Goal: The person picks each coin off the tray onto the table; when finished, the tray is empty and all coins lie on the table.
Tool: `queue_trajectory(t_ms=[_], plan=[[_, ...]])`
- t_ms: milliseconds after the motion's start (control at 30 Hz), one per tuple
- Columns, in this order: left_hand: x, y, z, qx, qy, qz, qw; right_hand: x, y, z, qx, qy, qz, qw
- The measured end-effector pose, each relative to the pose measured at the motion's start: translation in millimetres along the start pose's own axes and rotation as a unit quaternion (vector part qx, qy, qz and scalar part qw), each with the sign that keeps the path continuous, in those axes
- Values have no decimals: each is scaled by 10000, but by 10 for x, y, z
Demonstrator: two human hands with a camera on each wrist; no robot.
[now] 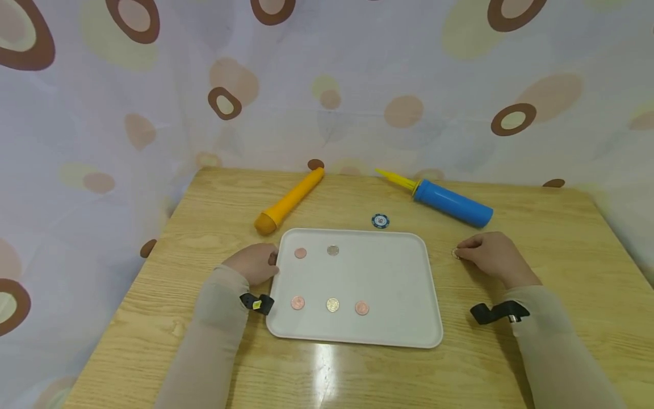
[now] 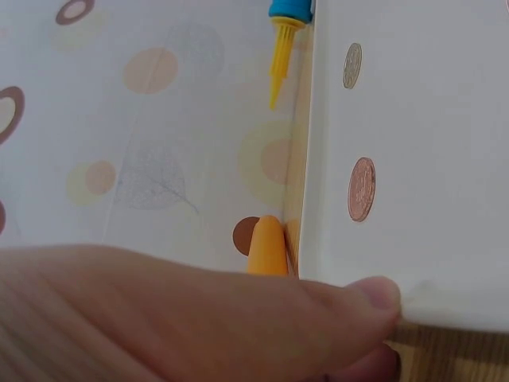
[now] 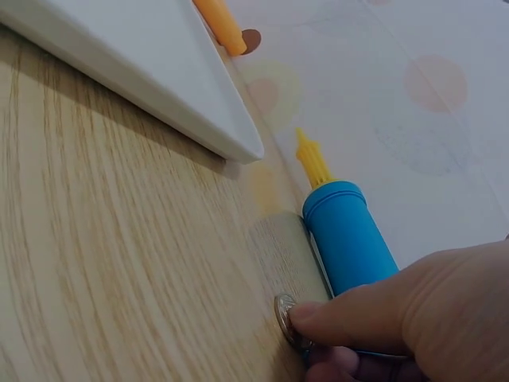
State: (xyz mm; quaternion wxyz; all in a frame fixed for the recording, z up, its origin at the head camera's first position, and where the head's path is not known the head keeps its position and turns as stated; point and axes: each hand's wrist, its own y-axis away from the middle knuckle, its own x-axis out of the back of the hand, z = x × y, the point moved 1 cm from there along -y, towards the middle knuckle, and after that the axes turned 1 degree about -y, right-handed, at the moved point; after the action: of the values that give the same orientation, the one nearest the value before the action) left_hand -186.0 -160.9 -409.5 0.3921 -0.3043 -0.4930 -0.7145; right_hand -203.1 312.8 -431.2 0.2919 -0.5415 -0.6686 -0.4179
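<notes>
A white tray [image 1: 393, 278] lies on the wooden table, its left rim held by my left hand [image 1: 254, 264]. In the left wrist view the thumb [image 2: 374, 293] presses on the tray's edge, the fingers curled under it. Several coins lie spread on the tray: a copper coin [image 1: 300, 253] and a silver one [image 1: 333, 250] at the far side, and a gold-coloured coin [image 1: 332, 305] between two copper ones nearer. Right of the tray, my right hand [image 1: 493, 258] pinches a silver-looking coin [image 3: 282, 312], tilted on edge close to the tabletop.
Behind the tray lie an orange club-shaped stick [image 1: 291, 199], a blue and white poker chip [image 1: 380, 221] and a blue hand pump [image 1: 452, 203] with a yellow nozzle. A patterned curtain [image 1: 357, 74] hangs along the table's [image 1: 552, 227] back edge.
</notes>
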Motion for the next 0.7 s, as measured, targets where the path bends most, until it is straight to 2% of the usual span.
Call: queue_trajectory(t_ms=[233, 433, 567, 700], plan=[[-1, 7, 13, -30, -2, 2, 10000, 17, -5, -16, 32, 23, -18, 10000], [3, 21, 27, -44, -56, 22, 10000, 23, 6, -84, 9, -119, 151, 9998], [7, 14, 28, -49, -71, 38, 10000, 21, 10, -170, 155, -244, 319, 9991], [6, 1, 20, -80, -109, 40, 9999, -5, -5, -282, 327, -314, 290, 9985]])
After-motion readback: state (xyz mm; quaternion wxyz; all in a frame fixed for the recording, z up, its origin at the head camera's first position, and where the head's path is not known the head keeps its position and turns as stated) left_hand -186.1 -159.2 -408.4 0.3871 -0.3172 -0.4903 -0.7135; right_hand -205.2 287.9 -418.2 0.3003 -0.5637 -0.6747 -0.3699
